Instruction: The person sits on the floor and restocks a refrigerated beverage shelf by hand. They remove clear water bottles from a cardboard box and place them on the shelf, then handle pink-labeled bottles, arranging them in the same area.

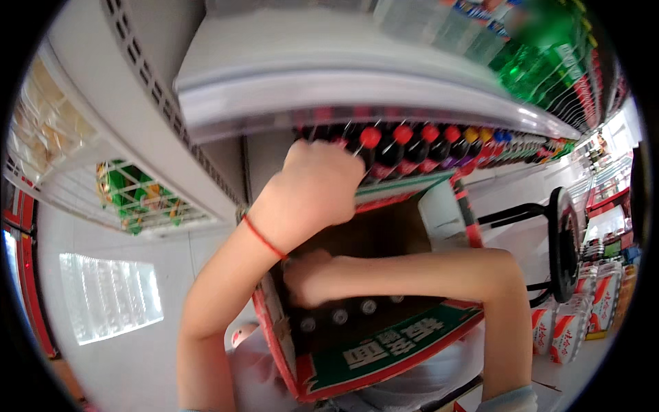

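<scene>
My left hand (pixel 324 177), its wrist ringed by a red cord, reaches over the far edge of a cardboard box (pixel 448 329). It is curled, back towards me, in front of a row of dark drink bottles with red caps (pixel 370 137) on the low shelf. The fingers are hidden, so a grip cannot be made out. Blurred, my right hand (pixel 309 278) is down inside the box, below my left wrist. Near it, several silver-grey round tops (pixel 368 307) line the box's near side. Whatever lies under the right fingers is hidden.
A white shelf edge (pixel 329 95) overhangs the bottles. Green bottles (pixel 525 67) stand behind wire above right. At left are a perforated upright (pixel 149 77) and a wire basket (pixel 139 195). A black-framed stool (pixel 561 242) and wrapped packs (pixel 571 319) stand at right.
</scene>
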### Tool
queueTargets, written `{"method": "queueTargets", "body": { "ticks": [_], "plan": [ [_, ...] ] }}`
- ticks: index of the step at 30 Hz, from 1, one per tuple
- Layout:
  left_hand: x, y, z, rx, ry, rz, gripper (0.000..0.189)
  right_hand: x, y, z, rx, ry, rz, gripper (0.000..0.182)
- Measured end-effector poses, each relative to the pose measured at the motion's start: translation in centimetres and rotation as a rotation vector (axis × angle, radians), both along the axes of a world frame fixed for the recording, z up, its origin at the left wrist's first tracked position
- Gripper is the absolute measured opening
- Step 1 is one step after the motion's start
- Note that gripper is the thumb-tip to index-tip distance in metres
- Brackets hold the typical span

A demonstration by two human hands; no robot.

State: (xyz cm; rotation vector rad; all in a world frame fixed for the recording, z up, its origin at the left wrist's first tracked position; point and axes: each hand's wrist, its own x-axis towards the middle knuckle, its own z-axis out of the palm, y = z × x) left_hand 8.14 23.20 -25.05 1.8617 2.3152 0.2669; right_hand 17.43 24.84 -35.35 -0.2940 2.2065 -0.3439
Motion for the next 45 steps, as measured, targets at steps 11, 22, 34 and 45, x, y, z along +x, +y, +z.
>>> {"method": "queueTargets", "body": {
  "ticks": [11,22,34,45],
  "plan": [
    [0.6,0.7,0.4,-0.172,0.023,0.031,0.016,-1.3,12.9,29.0,0.070,1.830,-0.465,0.028],
    [0.8,0.7,1.0,-0.243,0.025,0.037,0.019,-5.7,16.8,31.6,0.517,1.792,-0.592,0.036],
    [0.9,0.9,0.8,-0.276,0.063,0.060,0.022,-1.6,21.9,28.9,0.072,1.974,-0.706,0.050],
    [0.6,0.6,0.6,-0.151,0.038,0.033,0.021,5.6,20.4,28.2,-0.708,1.774,-0.928,0.041]
  ]
}}
